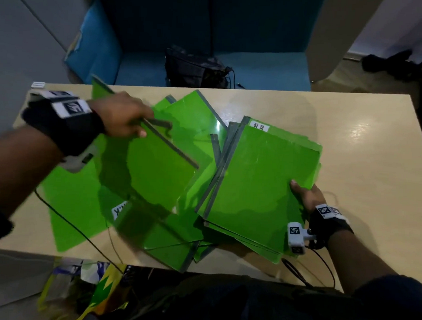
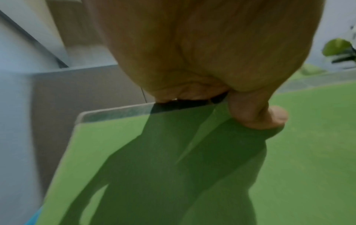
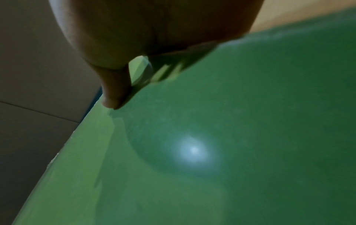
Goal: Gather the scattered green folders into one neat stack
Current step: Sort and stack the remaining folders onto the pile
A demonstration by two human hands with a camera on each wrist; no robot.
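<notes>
Several green folders with grey spines lie spread over the wooden table (image 1: 366,132). My left hand (image 1: 124,117) pinches the grey spine of one translucent green folder (image 1: 154,172) and holds it lifted and tilted above the loose ones; in the left wrist view the thumb (image 2: 256,115) lies on that folder (image 2: 119,152). My right hand (image 1: 305,193) grips the right edge of a partly squared stack of folders (image 1: 260,176), thumb on top, the other fingers hidden beneath. The right wrist view shows the thumb (image 3: 113,91) on the stack's top folder (image 3: 212,152).
More loose folders (image 1: 75,202) lie at the table's left and front edge, some overhanging. A black cable (image 1: 64,218) runs under them and another (image 1: 321,264) loops at the front right. A black bag (image 1: 197,67) sits on the blue seat (image 1: 264,70) behind the table.
</notes>
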